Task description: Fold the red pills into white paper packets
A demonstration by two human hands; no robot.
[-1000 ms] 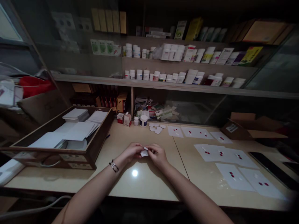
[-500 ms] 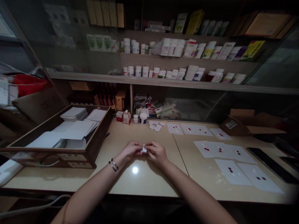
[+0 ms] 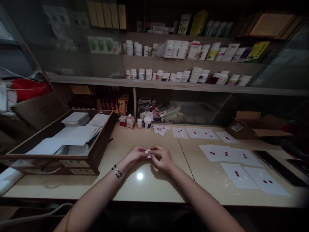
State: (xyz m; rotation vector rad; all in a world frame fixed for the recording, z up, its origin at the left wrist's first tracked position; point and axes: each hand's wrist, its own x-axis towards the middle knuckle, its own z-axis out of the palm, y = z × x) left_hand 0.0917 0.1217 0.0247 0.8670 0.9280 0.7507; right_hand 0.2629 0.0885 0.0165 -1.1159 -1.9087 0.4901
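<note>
A small folded white paper packet [image 3: 148,152] is pinched between my two hands, just above the table in front of me. My left hand [image 3: 135,156], with a bracelet at its wrist, grips the packet from the left with closed fingers. From the other side my right hand [image 3: 162,158] holds it between thumb and fingers. Beyond the hands lies a loose group of similar folded packets [image 3: 160,129]. To the right are several flat paper sheets [image 3: 232,156] bearing dark red and white tablets [image 3: 226,153].
A wooden drawer [image 3: 96,158] full of white paper stands on the left. Small bottles [image 3: 147,123] and boxes [image 3: 130,122] line the table's back edge. A black phone [image 3: 277,167] and an open cardboard box [image 3: 246,129] are at the right. Medicine shelves [image 3: 154,84] rise behind.
The packet has turned a little between my fingers, and my right fingers have shifted on it. The view has moved slightly.
</note>
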